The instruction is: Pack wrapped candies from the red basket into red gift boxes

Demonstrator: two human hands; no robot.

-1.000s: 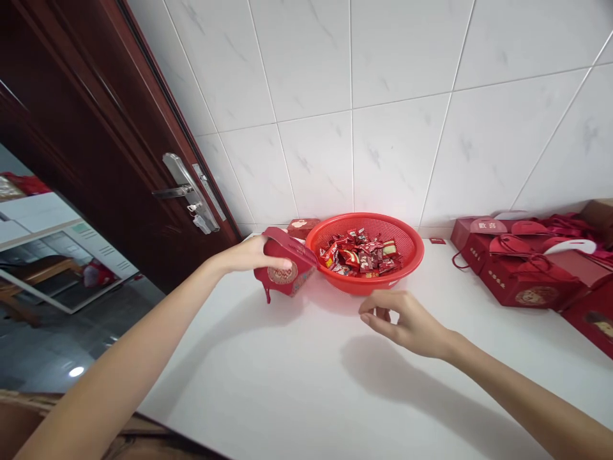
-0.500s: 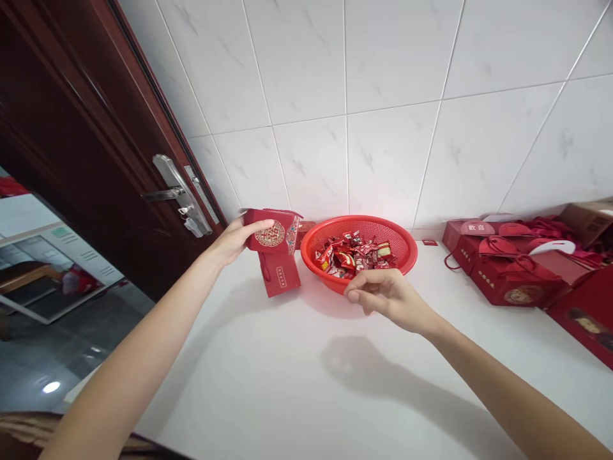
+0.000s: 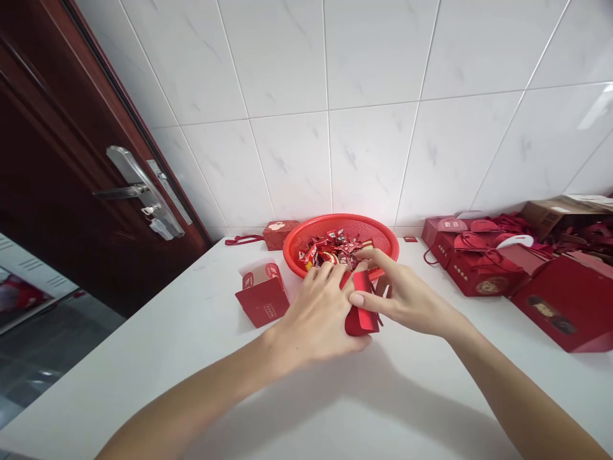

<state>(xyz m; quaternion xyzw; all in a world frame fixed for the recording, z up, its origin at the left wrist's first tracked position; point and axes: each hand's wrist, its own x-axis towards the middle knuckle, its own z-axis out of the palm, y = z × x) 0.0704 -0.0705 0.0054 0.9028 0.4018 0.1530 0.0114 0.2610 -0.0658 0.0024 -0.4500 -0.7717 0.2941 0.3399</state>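
My left hand [image 3: 318,316] is wrapped round a small red gift box [image 3: 361,313], holding it just in front of the basket. An end flap of the box stands up, its shiny side showing. My right hand [image 3: 407,294] grips the box too, its thumb pressed on the flap and its index finger over the far end. Behind both hands is a red plastic basket [image 3: 293,255] with wrapped candies [image 3: 330,246] in it. Another red box [image 3: 263,301] stands on the table to the left, its top flaps up. My fingers hide much of the held box.
Several red gift boxes with cords [image 3: 483,265] stand at the right, near a brown cardboard box [image 3: 550,214]. A small red box [image 3: 279,235] sits by the tiled wall [image 3: 287,160], left of the basket. A dark door [image 3: 71,160] with a metal handle is at the left.
My left hand has brought the gift box rightwards and nearer, to the front of the basket. My right hand has closed on it. The other box stays on the table; the view has shifted.
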